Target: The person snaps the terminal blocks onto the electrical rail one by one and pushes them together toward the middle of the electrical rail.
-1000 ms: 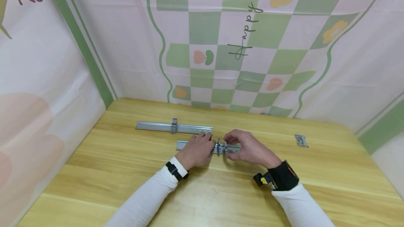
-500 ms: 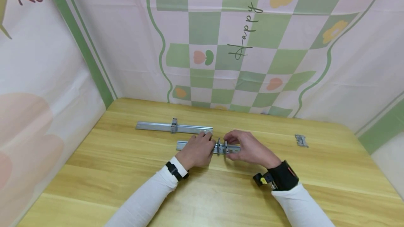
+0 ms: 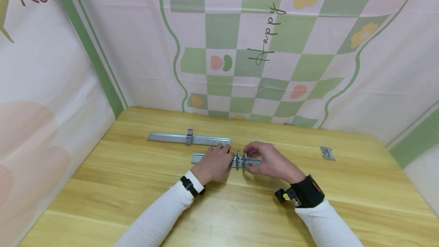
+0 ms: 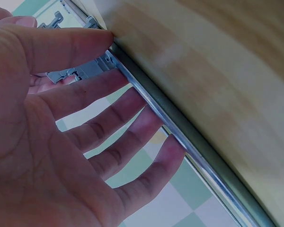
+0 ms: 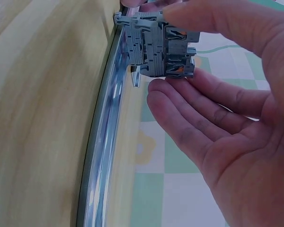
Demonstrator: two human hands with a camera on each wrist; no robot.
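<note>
A short slotted metal DIN rail [image 3: 197, 158] lies on the table under both hands. My left hand [image 3: 213, 164] holds its middle, thumb on one edge and fingertips on the other in the left wrist view. Right of it, a thin grey terminal block [image 3: 238, 160] stands across the rail. My right hand [image 3: 272, 160] pinches a second grey terminal block [image 5: 180, 53] between thumb and fingers, just right of the first, with a narrow gap in the head view. Whether this block is fully seated on the rail, I cannot tell.
Behind, a longer DIN rail [image 3: 168, 137] bears a small group of terminal blocks [image 3: 189, 137]. One loose grey terminal block [image 3: 327, 153] lies flat on the wooden table [image 3: 219, 216] at the right. A patterned cloth [image 3: 223, 33] hangs along the back edge.
The terminal block in my right hand has shifted very slightly left, toward the standing one. My left hand and the rail stay in place.
</note>
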